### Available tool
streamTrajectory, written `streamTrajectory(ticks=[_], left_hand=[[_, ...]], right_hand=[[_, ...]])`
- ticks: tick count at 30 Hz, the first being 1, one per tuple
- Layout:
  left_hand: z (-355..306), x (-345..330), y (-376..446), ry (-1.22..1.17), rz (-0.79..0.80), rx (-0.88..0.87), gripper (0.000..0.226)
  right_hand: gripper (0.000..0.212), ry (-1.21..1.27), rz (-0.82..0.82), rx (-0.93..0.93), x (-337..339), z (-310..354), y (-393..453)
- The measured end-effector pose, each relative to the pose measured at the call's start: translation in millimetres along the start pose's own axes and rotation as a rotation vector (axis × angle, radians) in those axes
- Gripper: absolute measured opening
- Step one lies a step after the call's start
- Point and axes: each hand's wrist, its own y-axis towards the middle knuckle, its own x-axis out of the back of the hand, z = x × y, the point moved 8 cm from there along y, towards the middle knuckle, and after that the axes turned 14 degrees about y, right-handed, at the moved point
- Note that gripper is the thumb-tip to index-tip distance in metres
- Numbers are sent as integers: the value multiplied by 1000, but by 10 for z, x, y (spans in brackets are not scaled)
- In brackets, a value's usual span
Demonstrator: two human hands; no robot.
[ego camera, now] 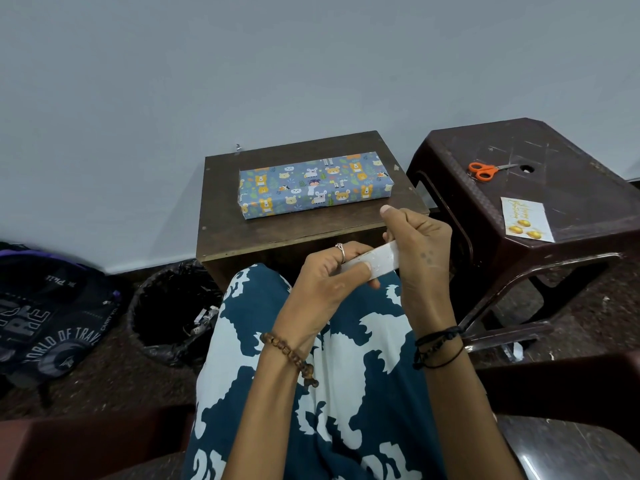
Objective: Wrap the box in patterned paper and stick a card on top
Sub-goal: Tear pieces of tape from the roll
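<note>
While you hold the white strip point(372, 263) over your lap, the wrapped box point(313, 184) lies beyond both hands on the small wooden table point(277, 233), its long axis running left to right with the right end tilted a little toward the wall. This is the only view, from the head camera.

Relative to that box: your hands sit on its near side, toward its right end and clear of it. The card point(527, 220) rests well to its right on the dark plastic stool point(588, 188), and the orange scissors point(483, 171) lie on the same stool, further back than the card. The black-lined bin point(169, 313) stands to the box's near left on the floor, with a dark bag point(52, 317) further left.

Your left hand point(325, 282) pinches the near end of the strip, thumb on top and fingers curled under. Your right hand point(419, 247) grips the far end, fingers folded round it and the thumb raised toward the box. Whether the strip is tape or a backing liner cannot be told.

Judgement: wrapping appears complete; the card is not yet fixed. Your right hand is the nearer to the card, so a reach rightward falls to it, while the box needs a forward reach. The risk is the strip sticking to your fingers before it is placed.
</note>
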Motion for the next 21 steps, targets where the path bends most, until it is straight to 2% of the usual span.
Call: streamTrajectory(ticks=[4,12,21], left_hand=[[-17,7,12,-9,-34,-12,12],[-17,-2,-3,14,-31,3,20],[-59,-49,-57,9,117,-26,25]], right_hand=[[47,-16,5,1,-8,2,-9],[47,61,-17,-36,20,-62,10],[43,171,-42,-161,109,-142,40]])
